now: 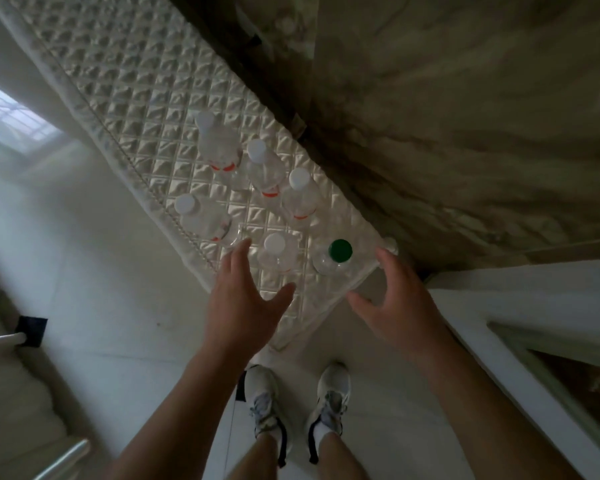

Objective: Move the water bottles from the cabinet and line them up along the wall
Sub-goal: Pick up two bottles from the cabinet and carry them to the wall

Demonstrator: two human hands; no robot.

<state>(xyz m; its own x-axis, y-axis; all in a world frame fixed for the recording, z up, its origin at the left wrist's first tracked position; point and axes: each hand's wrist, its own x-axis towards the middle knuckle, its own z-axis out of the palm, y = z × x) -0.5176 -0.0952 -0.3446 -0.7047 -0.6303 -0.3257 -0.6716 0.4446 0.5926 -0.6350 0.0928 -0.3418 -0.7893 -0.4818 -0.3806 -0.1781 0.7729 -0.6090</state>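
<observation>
Several clear water bottles stand upright on a quilted white cloth [132, 109] that covers a cabinet top beside a marbled wall [465, 98]. Most have white caps, such as the one [274, 252] nearest my left hand. One bottle has a green cap [340, 251]. My left hand [243, 292] hovers open just in front of the white-capped bottle, touching nothing. My right hand [392, 299] is open with spread fingers, right of the green-capped bottle at the cloth's corner. A further white cap [391, 244] shows behind my right fingertips.
My two feet in white shoes [298, 403] stand on the pale tiled floor. A white door or frame [520, 341] runs along the right. Metal rails [0, 337] and steps lie at the left edge.
</observation>
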